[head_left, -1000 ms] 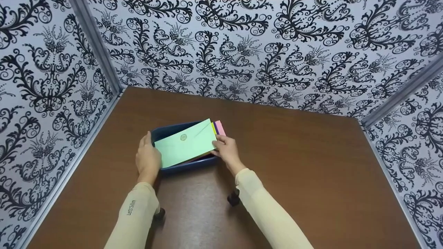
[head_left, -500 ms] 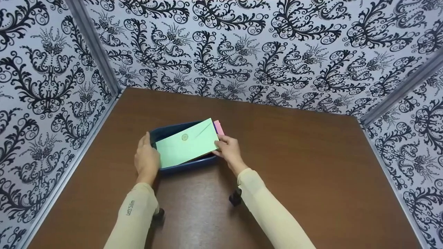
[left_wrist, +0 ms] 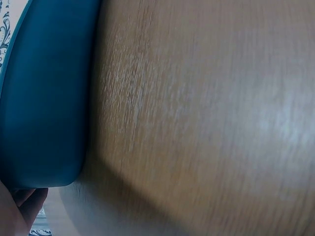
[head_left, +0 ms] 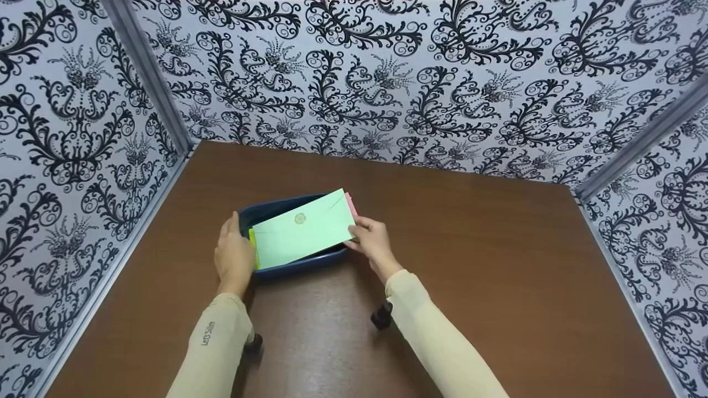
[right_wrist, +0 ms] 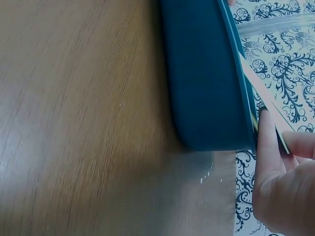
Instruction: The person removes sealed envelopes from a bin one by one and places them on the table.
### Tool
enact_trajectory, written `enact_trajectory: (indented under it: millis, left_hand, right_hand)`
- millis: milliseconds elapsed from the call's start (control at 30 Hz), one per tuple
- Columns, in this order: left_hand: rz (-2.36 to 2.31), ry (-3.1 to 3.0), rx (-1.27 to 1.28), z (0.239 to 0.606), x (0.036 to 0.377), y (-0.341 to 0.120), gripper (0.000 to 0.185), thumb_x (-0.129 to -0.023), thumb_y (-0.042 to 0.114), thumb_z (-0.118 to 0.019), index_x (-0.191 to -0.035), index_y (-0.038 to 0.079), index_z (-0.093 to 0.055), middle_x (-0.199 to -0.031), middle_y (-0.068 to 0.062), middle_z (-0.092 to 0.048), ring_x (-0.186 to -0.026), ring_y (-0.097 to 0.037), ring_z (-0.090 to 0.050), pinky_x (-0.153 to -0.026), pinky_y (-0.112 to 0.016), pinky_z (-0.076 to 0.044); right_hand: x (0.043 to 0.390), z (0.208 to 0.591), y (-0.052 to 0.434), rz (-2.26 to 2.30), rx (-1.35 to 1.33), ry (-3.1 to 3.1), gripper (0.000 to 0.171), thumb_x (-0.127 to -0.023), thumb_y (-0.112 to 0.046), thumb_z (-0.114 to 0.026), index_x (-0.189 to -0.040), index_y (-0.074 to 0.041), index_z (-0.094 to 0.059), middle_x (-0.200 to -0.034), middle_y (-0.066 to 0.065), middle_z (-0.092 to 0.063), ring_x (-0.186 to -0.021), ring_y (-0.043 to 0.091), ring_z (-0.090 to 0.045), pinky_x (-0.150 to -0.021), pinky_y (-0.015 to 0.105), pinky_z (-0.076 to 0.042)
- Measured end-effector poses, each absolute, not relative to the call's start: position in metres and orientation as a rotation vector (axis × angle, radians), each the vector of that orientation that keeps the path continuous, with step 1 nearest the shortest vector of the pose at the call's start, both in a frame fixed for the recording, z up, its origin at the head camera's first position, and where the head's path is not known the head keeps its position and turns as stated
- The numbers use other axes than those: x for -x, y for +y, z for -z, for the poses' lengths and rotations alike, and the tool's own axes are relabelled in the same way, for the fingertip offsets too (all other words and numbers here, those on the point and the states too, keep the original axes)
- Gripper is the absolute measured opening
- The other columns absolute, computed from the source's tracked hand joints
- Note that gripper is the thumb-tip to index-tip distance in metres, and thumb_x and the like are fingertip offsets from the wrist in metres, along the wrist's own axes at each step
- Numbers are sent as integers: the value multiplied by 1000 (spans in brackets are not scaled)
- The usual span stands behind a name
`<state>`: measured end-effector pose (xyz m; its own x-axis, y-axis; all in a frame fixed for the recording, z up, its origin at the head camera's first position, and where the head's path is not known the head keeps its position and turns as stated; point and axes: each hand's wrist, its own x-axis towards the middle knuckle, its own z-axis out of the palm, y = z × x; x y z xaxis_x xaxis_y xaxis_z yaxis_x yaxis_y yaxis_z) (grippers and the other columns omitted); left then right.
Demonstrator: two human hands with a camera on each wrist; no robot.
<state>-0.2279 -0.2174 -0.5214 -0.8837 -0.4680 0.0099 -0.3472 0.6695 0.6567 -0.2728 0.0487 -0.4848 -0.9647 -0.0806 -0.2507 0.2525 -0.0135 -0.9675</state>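
Note:
A pale green envelope (head_left: 310, 224) with a round seal lies slanted over a blue plastic bin (head_left: 301, 266), its right end raised. My right hand (head_left: 373, 243) pinches that right end between thumb and fingers. Behind the envelope a pink edge (head_left: 351, 203) sticks out on the right, and a yellow strip (head_left: 254, 249) shows at its left end. My left hand (head_left: 235, 254) holds the bin's left end, with its fingertips (left_wrist: 34, 204) under the corner in the left wrist view. The bin's inside is mostly hidden.
The bin stands on a brown wooden table (head_left: 470, 265). Patterned black-and-white panels (head_left: 387, 83) with grey metal edges enclose the table at the back and sides. Dark strap parts (head_left: 381, 315) hang below the sleeves.
My right hand has drawn the green envelope slightly right. Yellow and purple edges at its right end are now covered, and a yellow strip has appeared at its left. My left hand stays put.

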Motion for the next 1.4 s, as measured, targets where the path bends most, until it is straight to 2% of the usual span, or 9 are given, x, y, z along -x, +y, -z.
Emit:
enact_trajectory:
  millis: [133, 233, 367, 467, 700, 833, 1000, 1400]
  left_hand:
    - [1020, -2714, -676, 521, 228, -218, 63, -98, 2, -32, -160, 14, -23, -162, -15, -31, -61, -24, -45, -62, -36, -41]
    - [1021, -2716, -680, 522, 228, -218, 63, -99, 3, -33, -160, 14, -23, -163, -15, -30, -65, -26, -49, -73, -42, -50]
    - [1027, -2718, -680, 521, 227, -217, 62, -99, 4, -33, -160, 14, -22, -163, -15, -29, -88, -36, -60, -96, -50, -51]
    - [1037, -2713, -676, 520, 227, -217, 62, -100, 4, -34, -160, 13, -22, -163, -16, -29, -110, -41, -60, -105, -53, -47]
    - [1042, -2711, -675, 520, 226, -218, 61, -100, 4, -32, -160, 13, -22, -163, -16, -29, -110, -44, -59, -102, -54, -48]
    - [1049, -2716, -677, 519, 226, -218, 61, -100, 4, -32, -160, 13, -22, -163, -17, -28, -126, -45, -53, -108, -55, -44]
    - [1063, -2721, -692, 519, 227, -218, 61, -101, 5, -32, -160, 14, -20, -164, -17, -27, -135, -44, -47, -114, -56, -39]
    - [1054, -2714, -691, 520, 227, -217, 61, -101, 4, -33, -160, 14, -20, -164, -16, -27, -131, -44, -50, -113, -55, -40]
  right_hand:
    - [273, 484, 53, 2075, -190, 2023, 35, -97, -1, -56, -131, 6, -60, -123, 26, -67, -87, 15, -70, -80, 29, -61]
    - [273, 484, 55, 2083, -190, 2014, 35, -98, -2, -56, -131, 5, -60, -122, 25, -68, -87, 14, -71, -80, 28, -61]
    - [273, 485, 60, 2101, -193, 2004, 34, -98, -1, -56, -131, 5, -61, -119, 24, -69, -86, 13, -70, -78, 28, -61]
    - [272, 485, 63, 2109, -191, 2010, 34, -97, 0, -56, -130, 6, -61, -117, 24, -69, -85, 13, -70, -79, 28, -61]
    - [270, 484, 69, 2101, -178, 2001, 35, -98, -2, -55, -132, 4, -61, -120, 23, -68, -88, 14, -71, -82, 29, -61]
    - [270, 483, 74, 2103, -165, 1996, 36, -99, -4, -55, -134, 4, -59, -123, 24, -67, -88, 15, -71, -84, 30, -60]
    - [272, 483, 78, 2136, -177, 1970, 37, -98, -3, -55, -134, 5, -58, -124, 25, -66, -89, 16, -71, -85, 30, -60]
    - [276, 481, 91, 2163, -226, 1934, 41, -98, -3, -56, -139, 4, -54, -132, 26, -61, -94, 16, -69, -92, 34, -58]
